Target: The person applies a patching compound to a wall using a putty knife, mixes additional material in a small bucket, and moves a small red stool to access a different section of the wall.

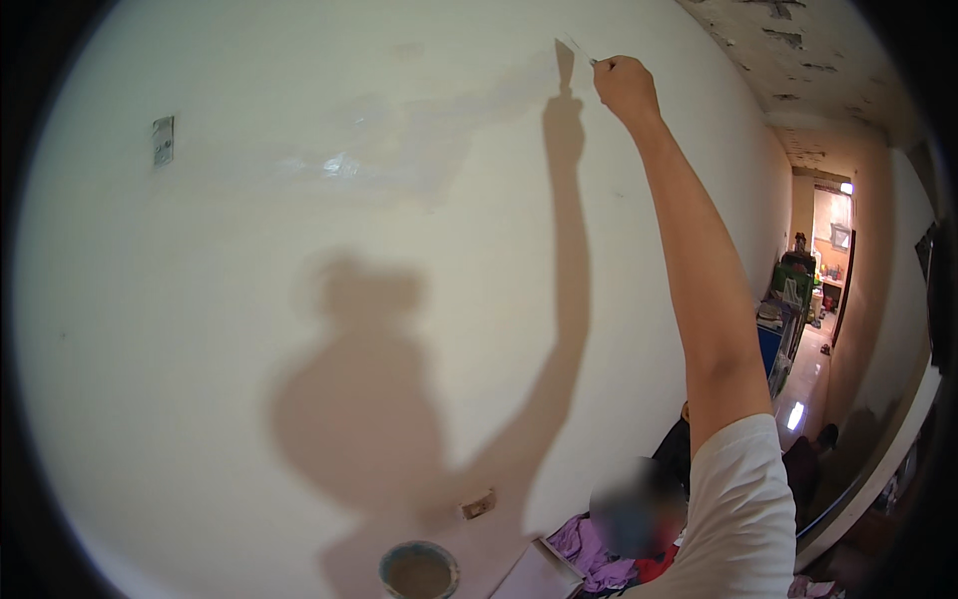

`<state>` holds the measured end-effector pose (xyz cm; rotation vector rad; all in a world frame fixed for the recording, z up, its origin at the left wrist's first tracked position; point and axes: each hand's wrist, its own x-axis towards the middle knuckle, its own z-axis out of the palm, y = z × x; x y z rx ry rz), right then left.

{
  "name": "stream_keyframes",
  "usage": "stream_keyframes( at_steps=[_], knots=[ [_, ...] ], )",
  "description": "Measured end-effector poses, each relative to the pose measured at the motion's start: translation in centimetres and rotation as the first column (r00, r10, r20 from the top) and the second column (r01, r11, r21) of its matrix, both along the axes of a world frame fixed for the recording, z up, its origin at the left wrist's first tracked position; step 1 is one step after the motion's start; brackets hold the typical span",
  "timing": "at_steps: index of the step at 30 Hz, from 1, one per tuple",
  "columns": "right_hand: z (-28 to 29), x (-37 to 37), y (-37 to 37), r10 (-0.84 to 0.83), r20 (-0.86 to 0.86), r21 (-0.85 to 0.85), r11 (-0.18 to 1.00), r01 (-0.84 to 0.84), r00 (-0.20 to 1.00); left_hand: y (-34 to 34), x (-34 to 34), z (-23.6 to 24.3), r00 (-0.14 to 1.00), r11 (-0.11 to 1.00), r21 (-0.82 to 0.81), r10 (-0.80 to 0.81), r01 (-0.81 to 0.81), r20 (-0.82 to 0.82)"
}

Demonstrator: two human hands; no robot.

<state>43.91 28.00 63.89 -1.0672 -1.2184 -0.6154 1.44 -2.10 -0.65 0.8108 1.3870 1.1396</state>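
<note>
My right hand (pixel 627 85) is raised high at the end of an outstretched arm, its fingers closed round a putty knife (pixel 582 51). The thin blade shows nearly edge-on and points up and left beside the pale wall (pixel 489 240). Whether it touches the wall I cannot tell. Left of the hand, a greyish smeared patch (pixel 424 145) with a wet-looking shine spreads over the wall. The shadow of my arm and the knife falls on the wall. My left hand is out of view.
A round tub (pixel 419 573) with brownish contents stands low in front. Wall plates sit at left (pixel 163 141) and lower middle (pixel 477 504). Purple cloth (pixel 591 551) lies beside an open box (pixel 539 572). Right of my arm, a passage with a shiny floor (pixel 801 394) runs past stacked belongings.
</note>
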Motion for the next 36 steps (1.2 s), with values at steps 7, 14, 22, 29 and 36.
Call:
stream_keyframes(
  at_steps=[7, 14, 22, 29, 36],
  knots=[
    [2.6, 0.2, 1.4, -0.024, 0.0, -0.088, 0.996, 0.023, 1.0, -0.4, -0.3, -2.1, 0.987, 0.998, -0.001, 0.066, -0.066, 0.15],
    [-0.3, -3.5, -1.8, 0.022, 0.07, -0.154, 0.988, -0.011, 0.997, -0.7, 0.2, 1.5, 0.992, 0.999, 0.019, 0.029, -0.027, -0.12],
    [-6.5, -9.5, -7.9, 0.143, 0.155, -0.253, 0.962, -0.101, 0.978, 0.6, -0.6, 0.9, 0.952, 0.989, 0.091, -0.085, 0.116, -0.293],
    [-12.0, -11.1, -13.3, 0.509, 0.063, -0.257, 0.839, -0.479, 0.858, 0.9, 0.6, 1.0, 0.971, 0.997, 0.033, -0.057, 0.066, -0.234],
    [-24.1, -11.9, -11.8, 0.856, -0.482, -0.23, 0.084, -0.97, 0.188, -0.1, 0.0, 0.2, 0.986, 0.999, -0.043, 0.025, -0.033, -0.162]
  ],
)
